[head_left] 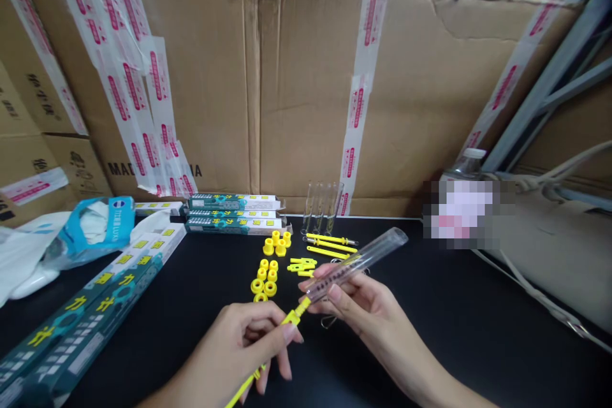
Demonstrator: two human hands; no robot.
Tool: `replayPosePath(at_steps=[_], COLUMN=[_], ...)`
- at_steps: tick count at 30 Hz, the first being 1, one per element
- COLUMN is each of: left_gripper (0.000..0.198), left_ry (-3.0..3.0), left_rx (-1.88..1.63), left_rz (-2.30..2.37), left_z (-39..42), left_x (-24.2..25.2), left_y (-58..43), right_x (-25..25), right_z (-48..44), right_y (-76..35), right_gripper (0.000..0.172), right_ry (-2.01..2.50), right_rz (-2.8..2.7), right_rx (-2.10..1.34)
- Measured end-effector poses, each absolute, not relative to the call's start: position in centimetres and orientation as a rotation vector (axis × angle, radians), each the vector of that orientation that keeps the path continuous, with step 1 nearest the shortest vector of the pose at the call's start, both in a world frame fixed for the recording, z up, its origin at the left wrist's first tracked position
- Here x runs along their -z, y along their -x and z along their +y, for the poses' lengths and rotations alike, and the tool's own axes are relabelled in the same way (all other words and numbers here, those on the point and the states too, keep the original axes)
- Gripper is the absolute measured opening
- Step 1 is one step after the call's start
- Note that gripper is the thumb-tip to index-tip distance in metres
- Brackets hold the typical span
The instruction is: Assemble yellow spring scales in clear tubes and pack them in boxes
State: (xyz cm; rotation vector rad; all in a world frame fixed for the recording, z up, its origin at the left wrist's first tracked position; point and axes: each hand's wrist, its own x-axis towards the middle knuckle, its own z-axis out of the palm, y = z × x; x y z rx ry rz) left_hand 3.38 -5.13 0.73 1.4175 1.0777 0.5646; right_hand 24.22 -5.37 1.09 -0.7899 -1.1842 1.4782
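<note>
My left hand [243,344] grips a long yellow plastic rod [268,350] that runs up and to the right. My right hand [356,309] holds a transparent tube [356,264], angled up to the right, with the rod's upper end meeting its near end. A thin wire loop [327,322] shows below my right fingers. Ahead of my hands lie small yellow rings and caps [268,274], flat yellow pieces [301,266] and several slim yellow rods [331,245]. Several more transparent tubes [320,207] stand together at the back.
The black table [430,331] carries teal-and-white boxes stacked at the back [234,213] and lying at the left [81,325]. A blue-and-white bag [90,229] sits at the far left. A taped cardboard wall [306,95] rises behind, with a plastic bottle [468,162] and a pale cord [540,296] at the right.
</note>
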Motion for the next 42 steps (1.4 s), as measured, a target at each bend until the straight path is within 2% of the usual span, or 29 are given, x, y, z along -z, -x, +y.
replayPosePath(at_steps=[11,19,28,36,42], left_gripper=[0.026,0.048,0.070,0.074,0.086], left_ry=[-1.367,-1.249,-1.253,-1.293,-1.269], left_rx=[-0.649,-0.727,-0.837,-0.868,-0.920], left_rz=[1.073,1.014,1.003,1.011,0.960], left_z=[-5.4,-5.4,-4.6,-4.4,-4.6], left_x=[-0.8,-0.9,0.6,1.2,1.1], left_y=[-3.5,-3.4,-3.1,-3.0,-3.1], right_x=[-1.0,-0.1,-0.8,-0.3,-0.1], right_z=[-5.9,-6.1,-5.8,-5.9,-6.1], right_y=[-23.5,-23.2,-23.4,-23.1,-22.4], right_gripper=[0.021,0.024,0.019,0.020,0.027], right_ry=[0.721,0.646,0.601,0.570,0.559], right_rz=[-1.323,-1.314,-1.288,-1.244,-1.295], right_rx=[-1.608,-1.744,-1.695,-1.729,-1.763])
